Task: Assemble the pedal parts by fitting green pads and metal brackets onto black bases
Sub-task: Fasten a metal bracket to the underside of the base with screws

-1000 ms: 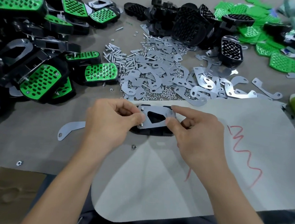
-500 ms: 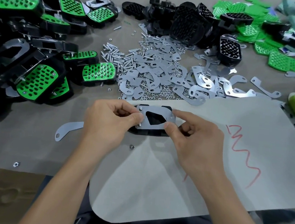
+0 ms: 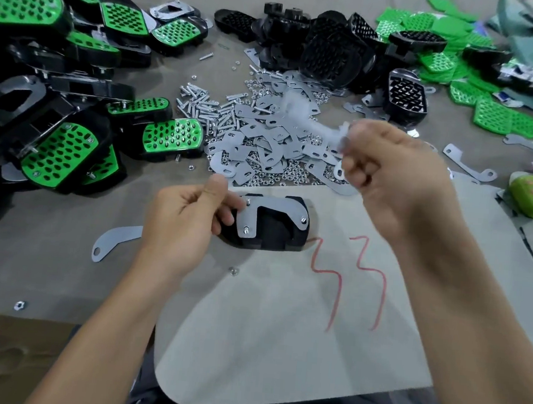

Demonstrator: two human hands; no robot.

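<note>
While your left hand (image 3: pixel 189 221) pinches the base (image 3: pixel 270 232) at its left end, your right hand (image 3: pixel 389 180) hangs curled, its hold blurred beyond telling. Bare sheet (image 3: pixel 262 346) lies nearer you.

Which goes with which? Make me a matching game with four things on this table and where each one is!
Things:
1. loose green pads
2. finished pedals
3. black base
4. red squiggle

Places:
A. drawn on the pale sheet
B. piled at the left side
C. held by the left hand
D. at the far right

Pairs: 1-D, 2-B, 3-C, 4-A.
</note>
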